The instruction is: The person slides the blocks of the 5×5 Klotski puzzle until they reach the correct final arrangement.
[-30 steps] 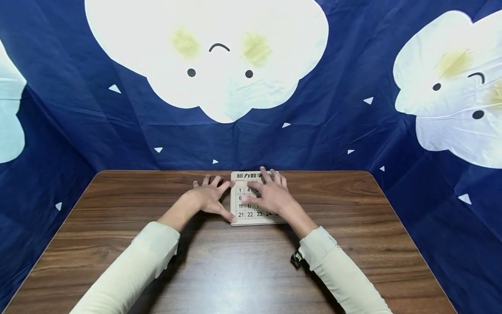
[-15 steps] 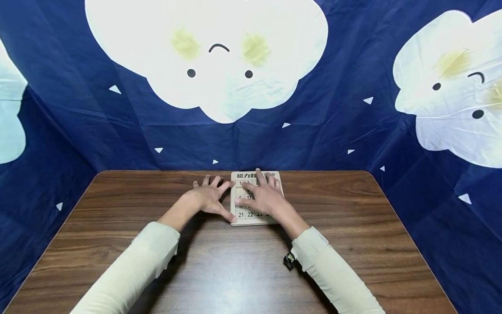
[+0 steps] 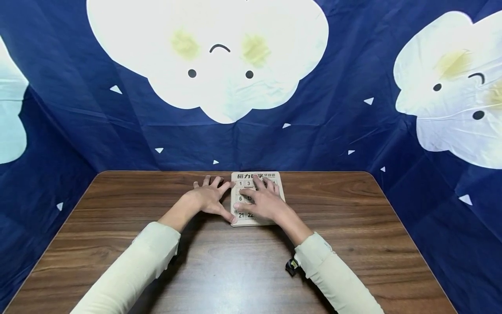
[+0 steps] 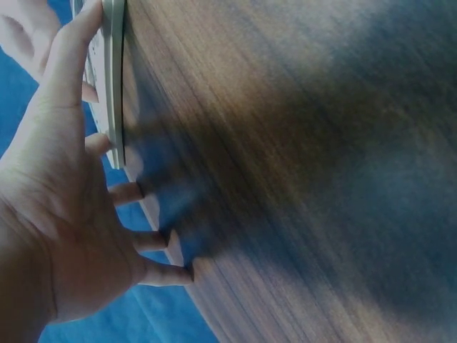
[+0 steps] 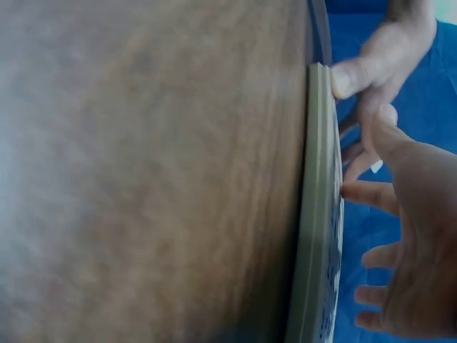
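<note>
A pale number sliding puzzle (image 3: 256, 222) lies on the table, with black printed characters along its top. My left hand (image 3: 205, 198) has its fingers spread beside the puzzle; its thumb touches the lower left corner and its index finger the upper left edge. Over the tiles reaches my right hand (image 3: 266, 203), fingers extended, the index fingertip on the second row near the left side. In the right wrist view that index finger (image 5: 371, 194) meets the puzzle's face, while the thumb stands off it. Tiles 1 and 3 show in the top row; the right hand hides many others.
The brown wood-grain table (image 3: 235, 270) extends on both sides and in front of the puzzle. A dark blue cloth (image 3: 188, 139) with white clouds hangs behind its far edge. A small black device (image 3: 292, 266) sits at the right sleeve.
Tile 1 has moved up into the top left corner, where a gap was. My right hand has shifted left, then slightly toward the near side. The left hand stays put.
</note>
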### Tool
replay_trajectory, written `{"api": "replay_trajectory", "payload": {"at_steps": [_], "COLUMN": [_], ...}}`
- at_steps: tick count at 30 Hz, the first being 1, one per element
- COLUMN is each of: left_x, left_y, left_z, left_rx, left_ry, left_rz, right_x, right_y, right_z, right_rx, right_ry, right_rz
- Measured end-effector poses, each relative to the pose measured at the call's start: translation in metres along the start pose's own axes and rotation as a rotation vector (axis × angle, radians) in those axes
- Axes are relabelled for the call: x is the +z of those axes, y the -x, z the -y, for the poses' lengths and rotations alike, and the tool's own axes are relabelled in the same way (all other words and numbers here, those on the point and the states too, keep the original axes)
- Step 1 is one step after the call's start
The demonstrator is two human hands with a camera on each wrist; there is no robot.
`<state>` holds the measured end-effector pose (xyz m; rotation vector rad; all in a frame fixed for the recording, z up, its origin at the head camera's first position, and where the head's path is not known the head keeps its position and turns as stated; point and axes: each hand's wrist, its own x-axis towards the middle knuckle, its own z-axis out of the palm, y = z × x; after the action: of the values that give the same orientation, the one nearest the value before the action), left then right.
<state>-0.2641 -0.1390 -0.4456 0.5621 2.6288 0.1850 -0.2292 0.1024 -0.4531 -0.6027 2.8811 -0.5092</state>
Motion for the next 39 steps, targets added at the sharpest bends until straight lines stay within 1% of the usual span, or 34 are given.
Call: {"api": "replay_trajectory", "payload": {"at_steps": [3,5,7,10,13,17,20,22,25,28,30,33,36,39], "left_x": [0.000,0.000,0.000,0.000,0.000,0.000,0.000,0.000,-0.001,-0.001,0.000,0.001,0.001,0.000], "left_y": [-0.001,-0.001,-0.001,-0.001,0.000,0.000,0.000,0.000,0.001,0.000,0.000,0.000,0.000,0.000], "left_z": [0.000,0.000,0.000,-0.001,-0.001,-0.002,-0.002,-0.002,-0.002,-0.002,-0.002,-0.002,-0.002,-0.002], "left_rx": [-0.001,-0.007,-0.011,-0.008,-0.005,-0.006,-0.001,0.001,-0.001,-0.004,-0.003,-0.003,-0.001,-0.003], "left_ry": [-0.001,0.000,0.002,0.004,0.004,0.005,0.006,0.006,0.006,0.006,0.007,0.013,0.015,0.014], "left_rz": [-0.003,-0.001,0.003,0.006,0.002,-0.001,-0.003,-0.004,-0.003,-0.005,-0.006,-0.006,-0.005,-0.002], "right_x": [-0.002,-0.003,-0.003,-0.006,-0.010,-0.015,-0.014,-0.013,-0.010,-0.009,-0.011,-0.016,-0.018,-0.017], "right_y": [-0.003,-0.003,0.000,0.006,0.009,0.008,0.005,0.002,-0.003,-0.004,-0.002,0.008,0.016,0.016], "right_z": [-0.006,-0.010,-0.014,-0.016,-0.019,-0.025,-0.030,-0.030,-0.026,-0.023,-0.022,-0.024,-0.027,-0.029], "right_rx": [0.042,0.062,0.063,0.040,0.031,0.089,0.127,0.118,0.073,0.048,0.049,0.061,0.076,0.096], "right_ry": [0.017,0.033,0.048,0.038,0.017,0.015,0.028,0.022,0.011,0.017,0.024,0.042,0.048,0.056], "right_rz": [-0.028,-0.028,-0.015,0.008,0.002,-0.030,-0.028,-0.010,0.012,0.010,-0.006,-0.018,-0.008,0.006]}}
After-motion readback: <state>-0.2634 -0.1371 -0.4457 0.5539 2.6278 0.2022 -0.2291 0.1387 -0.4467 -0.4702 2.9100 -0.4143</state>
